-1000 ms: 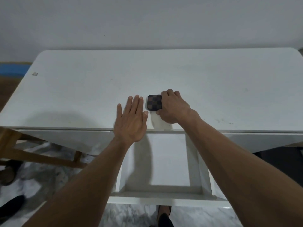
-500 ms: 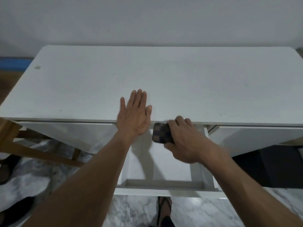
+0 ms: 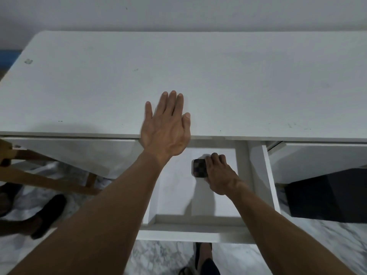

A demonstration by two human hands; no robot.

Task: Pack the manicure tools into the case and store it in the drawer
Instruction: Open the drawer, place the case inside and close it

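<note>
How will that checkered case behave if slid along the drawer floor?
The case looks flat with rounded corners, so it should slide, not roll or tip. It seems stiff and probably light: the right hand grips it alone in the drawer.

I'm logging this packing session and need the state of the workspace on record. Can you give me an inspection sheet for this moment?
Surface: white table, a few small dark marks and one small grey patch near its far left corner.
Job's things: checkered case inside the open drawer, closed; whether it rests on the drawer floor cannot be told.
Clutter: nothing seen.
Hands: left hand lies flat, fingers straight, on the table's front edge; right hand grips the case in the drawer.
Cables: nothing seen.
Surroundings: wooden frame at left, marbled floor, dark shoe, dark box at right.
</note>
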